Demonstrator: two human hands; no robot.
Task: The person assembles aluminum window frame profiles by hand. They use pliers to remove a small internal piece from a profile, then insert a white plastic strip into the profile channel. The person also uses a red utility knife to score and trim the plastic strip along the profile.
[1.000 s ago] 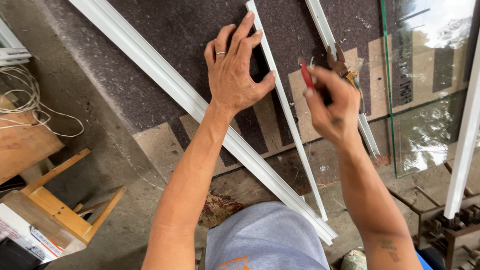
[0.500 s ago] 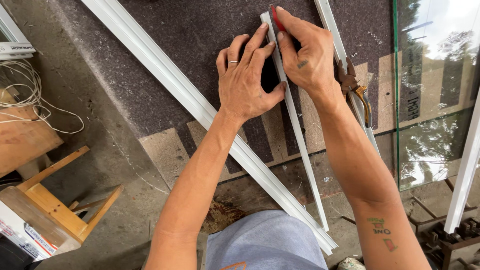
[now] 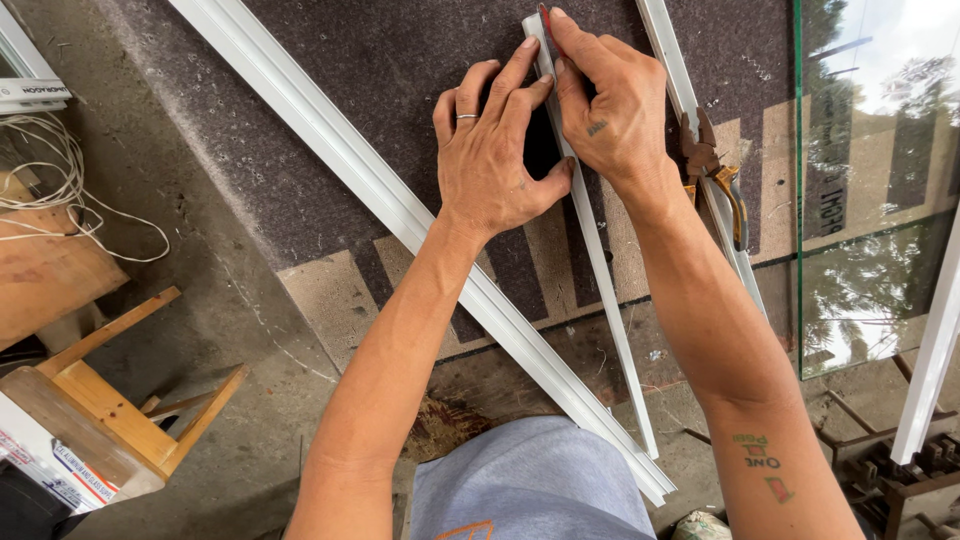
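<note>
In the head view, a thin white strip (image 3: 590, 250) is seen lying on the dark felt counter (image 3: 380, 90), running from the far edge down toward the near edge. The left hand (image 3: 495, 165) is laid flat on the counter, with its fingers (image 3: 515, 75) spread open and pressed against the strip's far end. A ring is worn on one finger. The right hand (image 3: 610, 110) is set on the other side of the strip, its fingers closed around a small red tool (image 3: 545, 18) at the strip's tip.

A wide white frame bar (image 3: 400, 210) is laid slanting across the counter, left of the strip. Pliers (image 3: 715, 175) are rested on another white bar (image 3: 690, 120) just right of the right hand. A glass pane (image 3: 870, 180) is seen at the right edge. A wooden stool (image 3: 110, 400) is stood on the floor at the left.
</note>
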